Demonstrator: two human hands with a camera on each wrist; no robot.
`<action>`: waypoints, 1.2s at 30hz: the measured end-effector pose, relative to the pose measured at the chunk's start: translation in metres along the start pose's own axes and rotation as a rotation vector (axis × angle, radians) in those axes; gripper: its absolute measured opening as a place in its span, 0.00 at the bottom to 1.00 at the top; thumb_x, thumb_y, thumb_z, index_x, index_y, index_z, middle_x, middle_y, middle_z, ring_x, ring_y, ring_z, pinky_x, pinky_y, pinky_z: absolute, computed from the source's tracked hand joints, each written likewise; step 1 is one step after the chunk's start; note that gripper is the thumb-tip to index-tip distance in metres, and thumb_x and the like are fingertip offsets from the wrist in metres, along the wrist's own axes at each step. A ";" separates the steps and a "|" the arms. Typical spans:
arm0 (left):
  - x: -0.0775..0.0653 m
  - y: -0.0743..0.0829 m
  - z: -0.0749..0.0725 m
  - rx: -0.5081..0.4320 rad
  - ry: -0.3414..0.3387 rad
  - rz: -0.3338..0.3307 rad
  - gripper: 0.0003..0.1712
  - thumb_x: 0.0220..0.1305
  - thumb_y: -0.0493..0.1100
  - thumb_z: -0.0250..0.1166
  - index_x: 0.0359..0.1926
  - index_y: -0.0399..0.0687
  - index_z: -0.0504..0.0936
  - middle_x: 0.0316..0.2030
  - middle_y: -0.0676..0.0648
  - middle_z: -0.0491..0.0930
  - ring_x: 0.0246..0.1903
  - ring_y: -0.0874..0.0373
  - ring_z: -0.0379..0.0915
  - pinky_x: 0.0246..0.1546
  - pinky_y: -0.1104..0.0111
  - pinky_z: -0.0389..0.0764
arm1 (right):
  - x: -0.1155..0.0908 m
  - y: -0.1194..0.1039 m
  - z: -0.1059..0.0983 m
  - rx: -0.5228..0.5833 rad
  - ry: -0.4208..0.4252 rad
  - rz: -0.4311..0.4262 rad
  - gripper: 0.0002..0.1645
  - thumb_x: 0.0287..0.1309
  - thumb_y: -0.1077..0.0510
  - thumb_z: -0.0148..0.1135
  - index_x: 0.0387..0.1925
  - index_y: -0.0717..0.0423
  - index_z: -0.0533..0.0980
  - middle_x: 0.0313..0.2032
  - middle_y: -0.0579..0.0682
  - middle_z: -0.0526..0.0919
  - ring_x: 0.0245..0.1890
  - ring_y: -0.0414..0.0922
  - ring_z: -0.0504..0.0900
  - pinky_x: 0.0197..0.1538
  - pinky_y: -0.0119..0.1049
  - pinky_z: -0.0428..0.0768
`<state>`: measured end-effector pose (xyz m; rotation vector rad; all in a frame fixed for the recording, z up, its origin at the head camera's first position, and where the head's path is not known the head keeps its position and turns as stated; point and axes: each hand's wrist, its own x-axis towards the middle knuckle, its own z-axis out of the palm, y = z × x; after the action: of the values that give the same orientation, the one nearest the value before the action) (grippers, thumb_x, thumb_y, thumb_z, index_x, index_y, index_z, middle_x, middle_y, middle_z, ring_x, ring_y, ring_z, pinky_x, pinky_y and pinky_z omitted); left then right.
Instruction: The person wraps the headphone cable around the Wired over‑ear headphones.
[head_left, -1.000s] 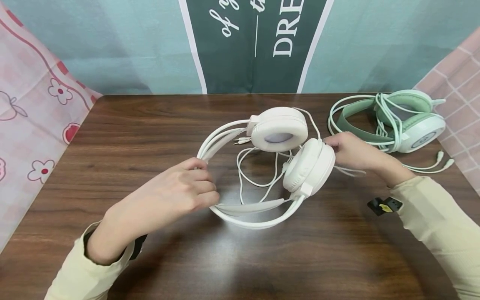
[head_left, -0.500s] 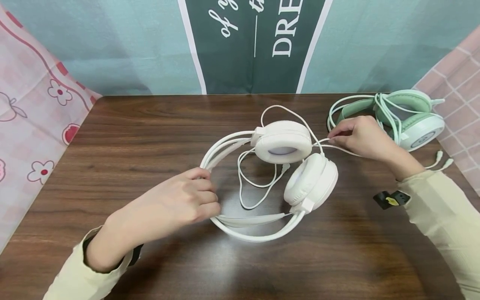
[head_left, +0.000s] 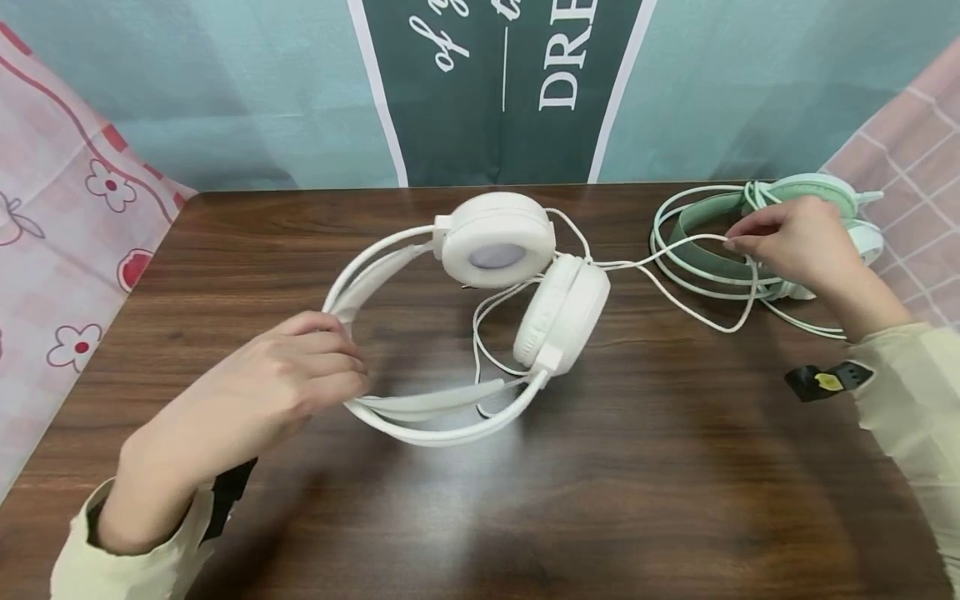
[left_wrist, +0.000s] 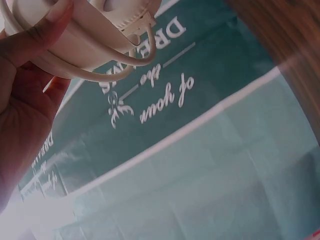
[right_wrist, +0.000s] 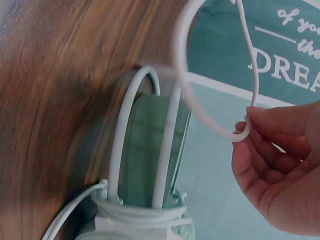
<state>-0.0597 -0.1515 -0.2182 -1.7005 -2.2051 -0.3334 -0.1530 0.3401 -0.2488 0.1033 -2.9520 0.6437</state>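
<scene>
White headphones are held up by their headband, which my left hand grips at its middle. In the left wrist view the thumb presses on the white headband with the fingers behind it. A thin white cable runs from the ear cups toward the right, and my right hand pinches it between thumb and fingertips. The right wrist view shows the cable looping through that pinch. More cable lies in loops on the table behind the ear cups.
Green and white headphones, wrapped in their own cable, lie at the back right of the brown wooden table, partly behind my right hand. A teal curtain with lettering hangs along the back edge. Patterned pink cloths border both sides.
My left hand has shifted left, taking the white headphones along. My right hand moved from beside the ear cup to the far right, drawing the cable out over the green headphones.
</scene>
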 end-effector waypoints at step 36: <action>-0.143 -0.114 0.040 0.012 0.210 -0.119 0.14 0.57 0.34 0.58 0.42 0.53 0.82 0.41 0.57 0.79 0.43 0.57 0.75 0.55 0.53 0.65 | -0.017 0.023 -0.019 0.031 -0.075 0.099 0.06 0.50 0.55 0.64 0.21 0.46 0.80 0.15 0.35 0.76 0.19 0.30 0.69 0.23 0.26 0.64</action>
<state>-0.1418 -0.2922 -0.3093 -1.4587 -2.1519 -0.5034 -0.1365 0.3694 -0.2432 -0.0165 -3.0360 0.7132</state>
